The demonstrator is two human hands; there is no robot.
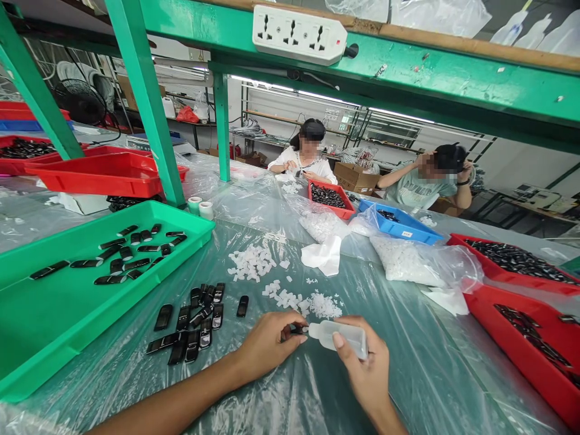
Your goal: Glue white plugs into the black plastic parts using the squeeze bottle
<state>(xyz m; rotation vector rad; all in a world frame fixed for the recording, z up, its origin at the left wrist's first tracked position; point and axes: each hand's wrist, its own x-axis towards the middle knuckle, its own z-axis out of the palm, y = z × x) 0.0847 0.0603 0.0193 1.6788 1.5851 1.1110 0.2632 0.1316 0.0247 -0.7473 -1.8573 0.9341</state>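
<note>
My left hand is closed, its thumb and fingers pinching a small black plastic piece, mostly hidden by the fingers. My right hand grips a translucent squeeze bottle lying nearly level. The bottle's nozzle points left, right at the black piece; whether they touch, I cannot tell. Left of my hands lies a loose pile of glossy black pieces, with a single black piece apart from it. Just beyond my hands are small white pieces, and a larger white heap sits farther back.
A green tray with several black pieces fills the left. Red trays stand at right, near a bag of white pieces and a blue tray. A green frame with a power strip crosses above. Two people sit opposite.
</note>
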